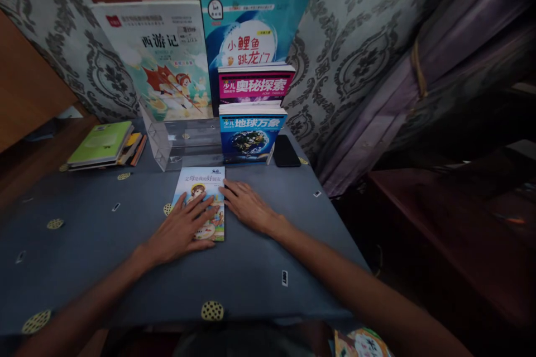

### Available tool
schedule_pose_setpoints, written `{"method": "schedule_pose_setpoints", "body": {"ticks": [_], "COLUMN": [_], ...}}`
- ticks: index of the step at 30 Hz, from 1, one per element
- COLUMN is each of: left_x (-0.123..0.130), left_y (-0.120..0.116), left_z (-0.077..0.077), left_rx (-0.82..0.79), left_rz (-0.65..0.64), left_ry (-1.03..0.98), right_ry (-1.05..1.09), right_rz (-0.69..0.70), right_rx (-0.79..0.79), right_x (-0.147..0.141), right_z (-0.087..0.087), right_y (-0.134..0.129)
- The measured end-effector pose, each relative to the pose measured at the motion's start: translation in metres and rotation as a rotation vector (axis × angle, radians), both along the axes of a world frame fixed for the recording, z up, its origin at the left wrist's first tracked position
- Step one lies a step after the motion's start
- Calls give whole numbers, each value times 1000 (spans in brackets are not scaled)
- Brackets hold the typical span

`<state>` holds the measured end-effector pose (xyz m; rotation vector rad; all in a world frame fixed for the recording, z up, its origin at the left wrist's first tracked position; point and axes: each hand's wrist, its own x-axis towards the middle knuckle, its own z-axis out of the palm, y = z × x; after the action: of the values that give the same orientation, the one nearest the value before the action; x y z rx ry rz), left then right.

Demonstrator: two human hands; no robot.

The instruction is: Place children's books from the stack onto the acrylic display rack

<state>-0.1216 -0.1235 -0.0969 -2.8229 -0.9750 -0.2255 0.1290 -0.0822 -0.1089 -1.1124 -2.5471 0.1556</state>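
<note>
A thin children's book [201, 178] with a drawn girl in a yellow hat on its cover lies flat on the table, front side up. Across its lower half rests my left hand [183, 227], fingers spread, hiding part of the picture. My right hand [247, 204] lies at the book's right edge, fingertips touching it and fingers stretched out. Just beyond the book stands a clear acrylic book rack [188, 152] with several books upright in tiers, among them a blue book with the Earth [251, 136] and a pink-banded book [255, 85] behind it.
Left of the rack lies a stack of books [100, 142], a green one on top. A black phone [286, 152] lies right of the rack. The patterned tablecloth [247, 279] covers the table. Below its front edge shows another colourful book [360, 343]. A tied curtain [377, 89] hangs at right.
</note>
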Motion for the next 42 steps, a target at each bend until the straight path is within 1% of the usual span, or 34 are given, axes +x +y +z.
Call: {"method": "schedule_pose_setpoints", "body": {"ticks": [7, 13, 17, 21, 24, 28, 33, 39, 42], "left_x": [7, 12, 14, 15, 16, 16, 14, 13, 13], "left_y": [-6, -17, -20, -19, -19, -20, -20, -20, -20], "left_z": [0, 9, 13, 14, 17, 20, 19, 18, 19], "left_rx": [103, 204, 271, 240, 230, 195, 141, 124, 117], "left_rz": [19, -87, -123, -128, -121, -115, -91, -87, -89], "left_ry": [-70, -171, -193, -221, -230, -212, -202, -205, -217], "right_ry": [58, 196, 347, 476, 520, 560, 583, 625, 609], "right_rz": [25, 120, 191, 190, 165, 134, 129, 142, 163], "right_rx": [-20, -7, -48, -155, -241, -322, -345, -369, -388], "right_x": [2, 6, 5, 4, 4, 4, 3, 3, 2], "right_z": [-2, -7, -10, -5, 2, 7, 8, 11, 14], "right_y": [5, 6, -2, -16, -24, -28, -27, -30, -35]}}
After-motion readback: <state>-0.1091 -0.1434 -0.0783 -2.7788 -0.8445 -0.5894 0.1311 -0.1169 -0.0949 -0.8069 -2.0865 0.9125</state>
